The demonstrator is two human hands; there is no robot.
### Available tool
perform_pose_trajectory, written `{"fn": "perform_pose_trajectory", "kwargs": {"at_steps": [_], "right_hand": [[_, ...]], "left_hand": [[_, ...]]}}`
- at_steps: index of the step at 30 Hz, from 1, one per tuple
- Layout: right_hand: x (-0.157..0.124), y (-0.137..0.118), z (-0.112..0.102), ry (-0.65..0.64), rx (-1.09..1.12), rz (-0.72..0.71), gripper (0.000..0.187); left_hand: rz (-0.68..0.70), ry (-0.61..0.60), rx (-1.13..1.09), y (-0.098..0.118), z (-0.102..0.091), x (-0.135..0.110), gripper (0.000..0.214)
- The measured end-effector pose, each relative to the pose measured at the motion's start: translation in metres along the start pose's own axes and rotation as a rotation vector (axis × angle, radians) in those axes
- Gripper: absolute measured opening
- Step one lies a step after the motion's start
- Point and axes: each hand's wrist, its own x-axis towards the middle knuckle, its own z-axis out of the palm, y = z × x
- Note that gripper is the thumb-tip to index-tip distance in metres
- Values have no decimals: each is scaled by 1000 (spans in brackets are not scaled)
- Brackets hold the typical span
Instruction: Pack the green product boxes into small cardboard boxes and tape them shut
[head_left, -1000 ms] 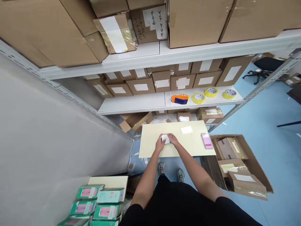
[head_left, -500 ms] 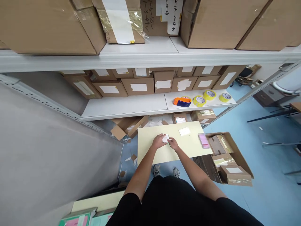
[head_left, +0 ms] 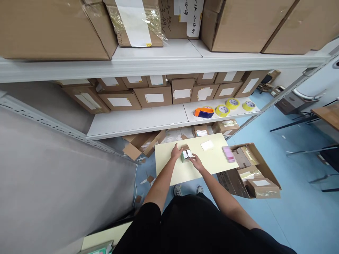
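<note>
A small box (head_left: 186, 155) with a white and black top and a greenish side sits on the cream tabletop (head_left: 169, 173), a brown flap standing at its far edge. My left hand (head_left: 176, 152) is at the box's left side, its fingers spread and apart. At the near right corner, the fingers of my right hand (head_left: 196, 162) grip the box's edge. A white card (head_left: 207, 145) lies flat on the tabletop to the right of the box.
Taped cartons (head_left: 262, 187) fill a large open carton on the floor at right. A pink, blurred-out item (head_left: 229, 154) lies at the table's right end. Ahead, a metal shelf (head_left: 140, 121) holds labelled boxes, yellow tape rolls (head_left: 222, 110) and an orange and blue tape dispenser (head_left: 203, 113).
My hands have moved apart. The small box with its brown flap, earlier mostly covered by my hands with only white showing, is now visible between them. The view has shifted slightly.
</note>
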Motion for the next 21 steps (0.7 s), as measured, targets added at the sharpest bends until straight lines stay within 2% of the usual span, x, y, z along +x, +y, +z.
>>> {"fn": "perform_pose_trajectory", "kwargs": {"at_steps": [2,4,6,7,12,15,18,21], "right_hand": [[3,0,5,48,-58,-27,57],[5,-1,8,68,-120,-54,54],[6,-3,10,66,-184,-82,52],[7,-4,9,60,-213,-93,51],[9,-14,4,-16,-297,-136,50],[11,-22,4,-30,-308,-144,62],[12,-29,8,-15,-352,-180,76],[12,-35,10,7,-425,-198,78]], "left_hand": [[22,163,84,1,6,-10,62],[162,212,162,4,11,-20,47],[295,104,205,7,13,-26,39],[314,39,219,9,13,-27,40],[182,-167,214,14,8,-24,49],[184,-157,175,12,7,-26,52],[204,-114,103,7,7,-30,46],[177,-135,-4,1,4,-33,46]]}}
